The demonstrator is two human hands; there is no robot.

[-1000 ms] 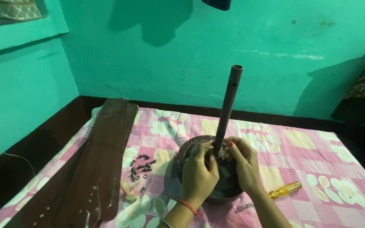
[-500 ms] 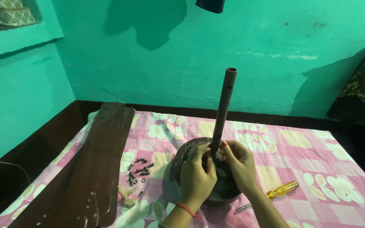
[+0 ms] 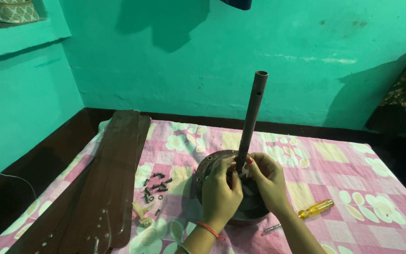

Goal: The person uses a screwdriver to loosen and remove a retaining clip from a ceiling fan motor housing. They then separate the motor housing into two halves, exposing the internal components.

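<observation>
Fan motor (image 3: 212, 174) upright; left hand (image 3: 219, 193) and right hand (image 3: 269, 181) curl, fingertips pinching at rod (image 3: 252, 117) base.

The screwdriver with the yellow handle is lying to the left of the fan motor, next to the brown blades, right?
Not quite. In the head view, the screwdriver lies on the right of the motor, beside the right hand. The blades are on the far left, with the loose screws between them and the motor. Its handle is yellow, as you said.
</observation>
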